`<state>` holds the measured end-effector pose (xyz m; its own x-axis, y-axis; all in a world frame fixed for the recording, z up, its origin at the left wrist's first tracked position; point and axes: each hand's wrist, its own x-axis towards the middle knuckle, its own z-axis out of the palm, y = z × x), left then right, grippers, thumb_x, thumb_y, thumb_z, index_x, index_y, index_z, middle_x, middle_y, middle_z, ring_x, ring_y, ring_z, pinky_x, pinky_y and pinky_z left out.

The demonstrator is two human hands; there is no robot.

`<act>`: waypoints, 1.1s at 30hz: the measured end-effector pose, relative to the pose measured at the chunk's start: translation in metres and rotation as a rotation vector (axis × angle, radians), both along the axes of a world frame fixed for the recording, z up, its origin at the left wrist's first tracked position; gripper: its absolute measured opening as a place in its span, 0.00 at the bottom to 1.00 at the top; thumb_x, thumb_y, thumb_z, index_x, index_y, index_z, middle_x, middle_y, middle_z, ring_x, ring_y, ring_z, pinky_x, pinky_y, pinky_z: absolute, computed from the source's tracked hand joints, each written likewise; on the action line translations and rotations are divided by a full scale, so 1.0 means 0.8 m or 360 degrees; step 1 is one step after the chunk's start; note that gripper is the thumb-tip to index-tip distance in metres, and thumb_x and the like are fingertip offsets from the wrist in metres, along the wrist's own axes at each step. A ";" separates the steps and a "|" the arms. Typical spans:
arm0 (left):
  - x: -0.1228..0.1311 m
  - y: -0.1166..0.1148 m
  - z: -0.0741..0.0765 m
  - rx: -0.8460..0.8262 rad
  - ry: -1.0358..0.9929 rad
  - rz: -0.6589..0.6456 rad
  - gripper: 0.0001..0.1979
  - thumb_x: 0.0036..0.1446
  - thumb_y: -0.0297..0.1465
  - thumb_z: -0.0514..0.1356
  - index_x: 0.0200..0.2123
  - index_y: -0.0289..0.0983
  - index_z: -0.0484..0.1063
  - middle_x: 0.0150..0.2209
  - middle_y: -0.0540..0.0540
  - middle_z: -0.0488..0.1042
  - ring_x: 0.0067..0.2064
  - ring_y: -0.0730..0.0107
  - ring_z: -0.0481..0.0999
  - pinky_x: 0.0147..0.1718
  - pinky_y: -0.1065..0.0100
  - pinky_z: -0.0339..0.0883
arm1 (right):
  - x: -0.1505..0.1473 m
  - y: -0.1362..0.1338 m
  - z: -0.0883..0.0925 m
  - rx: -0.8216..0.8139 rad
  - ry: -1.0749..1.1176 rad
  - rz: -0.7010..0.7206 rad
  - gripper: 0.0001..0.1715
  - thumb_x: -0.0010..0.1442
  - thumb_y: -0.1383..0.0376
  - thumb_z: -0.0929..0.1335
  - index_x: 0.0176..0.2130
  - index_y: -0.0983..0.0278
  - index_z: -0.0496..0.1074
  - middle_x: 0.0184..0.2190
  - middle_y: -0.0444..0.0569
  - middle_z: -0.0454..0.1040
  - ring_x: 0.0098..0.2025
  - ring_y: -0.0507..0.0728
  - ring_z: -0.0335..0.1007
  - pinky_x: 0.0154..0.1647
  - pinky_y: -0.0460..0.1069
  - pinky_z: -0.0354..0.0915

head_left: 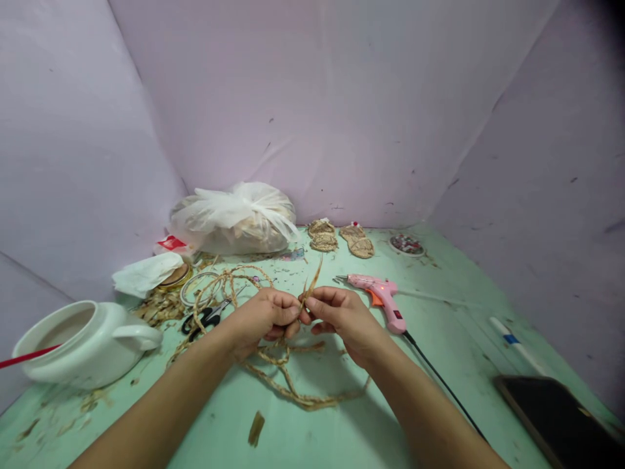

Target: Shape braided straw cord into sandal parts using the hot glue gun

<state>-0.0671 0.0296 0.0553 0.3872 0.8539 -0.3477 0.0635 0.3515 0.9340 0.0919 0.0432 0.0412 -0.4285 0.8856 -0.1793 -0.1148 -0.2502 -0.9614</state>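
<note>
My left hand point(273, 314) and my right hand point(344, 318) meet near the middle of the table, fingers pinched on the end of a braided cord of dried plant fibre point(308, 402). Loose tan strands point(315, 275) stick up between my fingertips. The cord loops on the table below my hands, and more braid point(229, 277) lies coiled to the left. Black-handled scissors point(209, 319) lie beside that coil, left of my left hand. A pink glue gun point(383, 293) rests to the right of my right hand. My fingers hide exactly how the strands cross.
A white ceramic pot point(88, 358) stands at left, near fibre scraps point(166, 306). Behind are a stuffed plastic bag point(239, 218), small woven slippers point(322, 236) and a dish of beads point(407, 245). A dark phone-like slab point(556, 417) and a white pen point(517, 345) lie at right.
</note>
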 end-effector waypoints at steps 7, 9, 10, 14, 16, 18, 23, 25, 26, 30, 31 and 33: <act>-0.001 -0.002 0.004 -0.0006 0.0047 0.0083 0.12 0.46 0.37 0.59 0.23 0.32 0.68 0.15 0.50 0.68 0.11 0.86 0.46 0.12 0.75 0.33 | -0.004 -0.001 0.000 0.0036 -0.0018 -0.0086 0.12 0.42 0.59 0.71 0.24 0.67 0.72 0.21 0.44 0.71 0.24 0.48 0.64 0.26 0.45 0.60; -0.001 -0.001 0.003 -0.0006 0.0016 0.0109 0.12 0.46 0.35 0.58 0.20 0.32 0.65 0.14 0.49 0.68 0.11 0.87 0.46 0.12 0.76 0.32 | -0.005 -0.001 0.001 0.0028 -0.0020 -0.0121 0.11 0.41 0.60 0.71 0.24 0.67 0.72 0.21 0.43 0.70 0.24 0.49 0.64 0.25 0.45 0.60; 0.000 -0.001 0.003 -0.0003 -0.0001 0.0107 0.12 0.46 0.35 0.58 0.19 0.33 0.63 0.14 0.49 0.67 0.11 0.87 0.45 0.12 0.76 0.32 | -0.005 -0.001 0.001 0.0024 -0.0022 -0.0134 0.11 0.41 0.61 0.71 0.24 0.67 0.72 0.20 0.43 0.70 0.24 0.49 0.64 0.24 0.45 0.60; 0.000 0.002 0.002 0.0005 0.0006 0.0088 0.12 0.47 0.34 0.56 0.18 0.33 0.61 0.15 0.50 0.66 0.11 0.87 0.46 0.12 0.77 0.33 | -0.006 -0.002 0.003 0.0039 -0.0050 -0.0131 0.09 0.42 0.62 0.69 0.24 0.67 0.73 0.21 0.44 0.70 0.24 0.49 0.64 0.24 0.45 0.61; -0.002 0.003 0.003 0.0004 0.0036 0.0125 0.11 0.48 0.33 0.56 0.19 0.33 0.61 0.14 0.51 0.65 0.11 0.87 0.47 0.11 0.77 0.34 | -0.005 -0.003 0.004 0.0019 -0.0120 -0.0125 0.07 0.43 0.64 0.69 0.26 0.66 0.73 0.22 0.44 0.71 0.24 0.49 0.64 0.24 0.45 0.61; -0.006 0.004 0.007 0.0069 0.0090 0.0227 0.10 0.48 0.31 0.55 0.19 0.33 0.62 0.14 0.51 0.65 0.11 0.87 0.49 0.11 0.78 0.36 | -0.002 -0.003 0.006 0.0014 -0.0287 -0.0113 0.06 0.44 0.67 0.68 0.27 0.66 0.74 0.24 0.45 0.72 0.23 0.49 0.65 0.23 0.45 0.61; -0.025 0.012 0.023 0.0429 0.0250 0.0574 0.08 0.49 0.26 0.54 0.20 0.32 0.63 0.17 0.50 0.67 0.13 0.84 0.57 0.12 0.79 0.46 | 0.016 -0.001 0.008 0.0241 -0.0925 0.0250 0.04 0.45 0.67 0.68 0.24 0.65 0.74 0.17 0.43 0.70 0.20 0.49 0.60 0.20 0.45 0.55; -0.033 0.015 0.028 0.0502 0.0230 0.0675 0.08 0.50 0.25 0.53 0.20 0.32 0.63 0.18 0.50 0.68 0.14 0.83 0.59 0.12 0.78 0.48 | 0.023 -0.001 0.008 0.0426 -0.1207 0.0438 0.05 0.44 0.67 0.67 0.23 0.63 0.75 0.19 0.44 0.72 0.20 0.50 0.61 0.19 0.45 0.53; -0.036 0.016 0.029 0.0546 0.0220 0.0715 0.08 0.50 0.24 0.53 0.20 0.32 0.63 0.18 0.49 0.68 0.14 0.83 0.60 0.12 0.78 0.49 | 0.026 -0.001 0.010 0.0524 -0.1364 0.0514 0.06 0.44 0.68 0.67 0.22 0.62 0.75 0.19 0.44 0.73 0.21 0.51 0.62 0.19 0.46 0.53; -0.043 0.020 0.030 0.0646 0.0214 0.0801 0.08 0.51 0.24 0.52 0.21 0.32 0.64 0.19 0.49 0.69 0.15 0.82 0.62 0.13 0.78 0.51 | 0.025 -0.011 0.018 0.0746 -0.1746 0.0806 0.07 0.41 0.69 0.67 0.22 0.60 0.76 0.19 0.44 0.73 0.19 0.51 0.62 0.19 0.46 0.51; -0.043 0.020 0.029 0.0652 0.0214 0.0816 0.08 0.51 0.24 0.52 0.21 0.32 0.64 0.19 0.49 0.69 0.15 0.82 0.63 0.13 0.78 0.52 | 0.021 -0.016 0.020 0.0772 -0.1754 0.0854 0.06 0.41 0.69 0.67 0.21 0.60 0.75 0.19 0.44 0.73 0.19 0.51 0.61 0.19 0.46 0.51; -0.043 0.021 0.028 0.0671 0.0213 0.0852 0.08 0.51 0.24 0.52 0.21 0.32 0.65 0.19 0.49 0.69 0.15 0.81 0.63 0.13 0.78 0.53 | 0.011 -0.026 0.022 0.0827 -0.1741 0.0891 0.04 0.40 0.67 0.68 0.22 0.60 0.74 0.20 0.44 0.73 0.20 0.51 0.61 0.19 0.46 0.50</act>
<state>-0.1012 0.0466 0.0776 -0.1482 0.9881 0.0402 0.1068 -0.0244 0.9940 0.1006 0.0223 0.0586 -0.6075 0.7083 -0.3595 0.7690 0.4110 -0.4897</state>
